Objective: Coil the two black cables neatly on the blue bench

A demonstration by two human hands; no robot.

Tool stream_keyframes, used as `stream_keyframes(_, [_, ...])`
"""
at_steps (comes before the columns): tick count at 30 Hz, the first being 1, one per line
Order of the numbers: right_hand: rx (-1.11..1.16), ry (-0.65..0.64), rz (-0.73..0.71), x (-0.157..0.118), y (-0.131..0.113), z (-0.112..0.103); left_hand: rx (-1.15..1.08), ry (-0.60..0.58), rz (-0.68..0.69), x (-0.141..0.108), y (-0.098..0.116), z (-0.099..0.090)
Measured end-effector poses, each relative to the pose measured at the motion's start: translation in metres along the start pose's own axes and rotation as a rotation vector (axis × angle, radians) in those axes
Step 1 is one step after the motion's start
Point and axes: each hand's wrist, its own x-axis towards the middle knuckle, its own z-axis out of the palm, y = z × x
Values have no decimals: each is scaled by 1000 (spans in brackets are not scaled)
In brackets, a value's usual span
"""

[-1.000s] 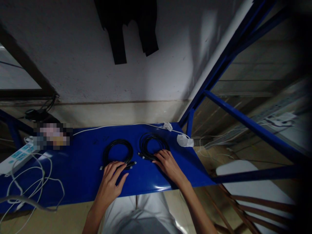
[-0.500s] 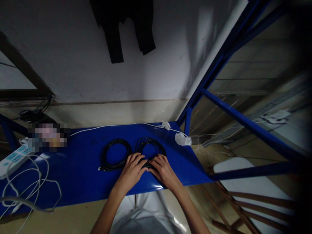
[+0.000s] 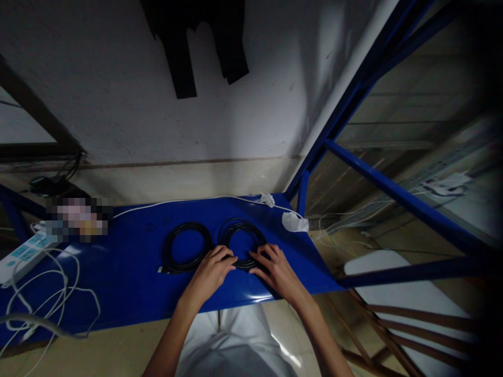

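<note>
Two coils of black cable lie side by side on a blue table [image 3: 129,272]. The left coil [image 3: 167,248] has a small pale connector end at its lower left. My left hand [image 3: 212,269] reaches between the two coils, its fingers and thumb closed on the lower left side of the right coil [image 3: 240,226]. At that coil's lower right, my right hand [image 3: 277,268] grips the cable between bent fingers and thumb. Parts of the right coil are hidden under my fingers.
A white power strip [image 3: 23,256] and tangled white cable [image 3: 65,283] occupy the table's left end, beside a pixelated patch. Thin white cord runs along the back edge to a white wrapped piece [image 3: 294,222]. A chair [image 3: 408,303] stands at the right, past blue frame bars [image 3: 396,196].
My right hand has shifted right along the right coil, away from my left hand, leaving more of the coil's lower edge visible. The left hand stays nearly in place.
</note>
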Motion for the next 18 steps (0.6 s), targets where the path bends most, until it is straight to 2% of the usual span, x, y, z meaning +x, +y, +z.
stream_keyframes(8, [-18,24,-44,6,-1,-1,8,-14,35,5,2,-10])
stream_keyframes(18, [7,-15,-63,15,-11,-12,75,-13,72,3,7,-19])
